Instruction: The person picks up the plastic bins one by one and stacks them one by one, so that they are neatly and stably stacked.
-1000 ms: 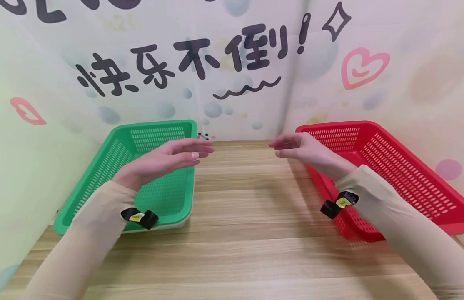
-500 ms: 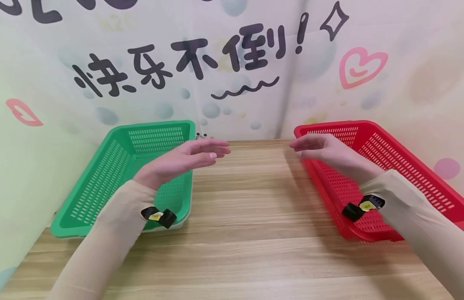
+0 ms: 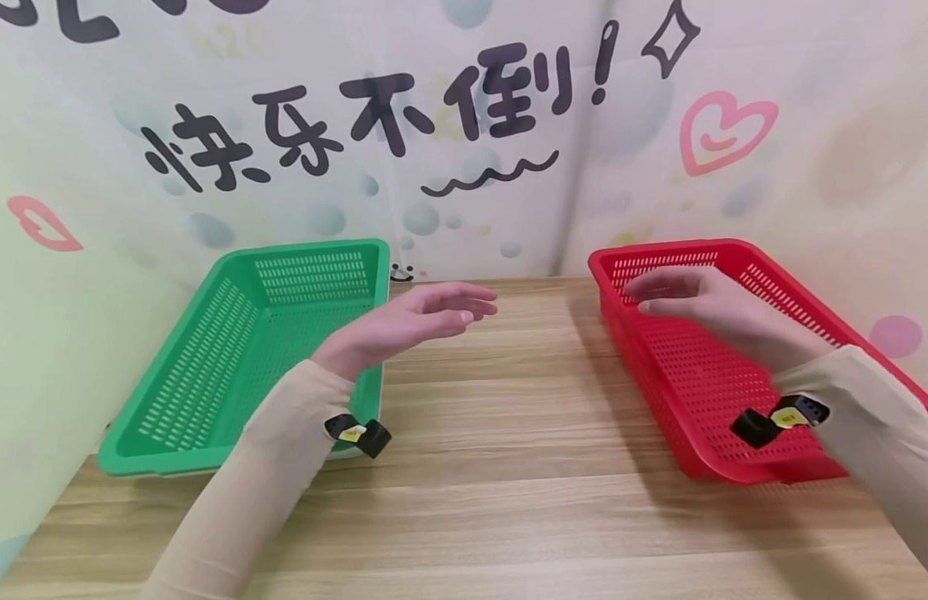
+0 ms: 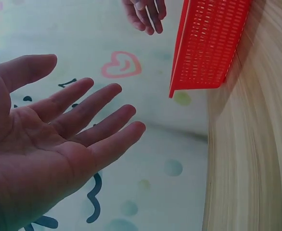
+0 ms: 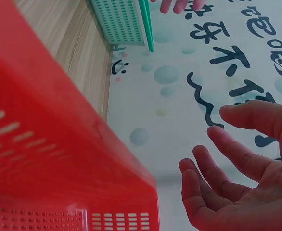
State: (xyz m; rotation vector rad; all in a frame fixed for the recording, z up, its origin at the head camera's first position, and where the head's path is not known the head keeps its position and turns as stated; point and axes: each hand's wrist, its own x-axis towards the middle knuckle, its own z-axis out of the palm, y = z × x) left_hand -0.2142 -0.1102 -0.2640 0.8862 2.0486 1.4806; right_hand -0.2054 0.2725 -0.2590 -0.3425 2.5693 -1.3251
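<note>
The left hand (image 3: 404, 325) is up over the table (image 3: 494, 467), just right of the green basket (image 3: 246, 350), fingers spread, holding nothing. The right hand (image 3: 711, 312) is over the red basket (image 3: 704, 392), fingers loosely bent, empty.

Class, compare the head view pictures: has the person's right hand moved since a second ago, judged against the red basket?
Yes. The right hand has shifted rightward: earlier its fingertips lay left of the red basket, over the table; now the hand is above the basket's inside.
</note>
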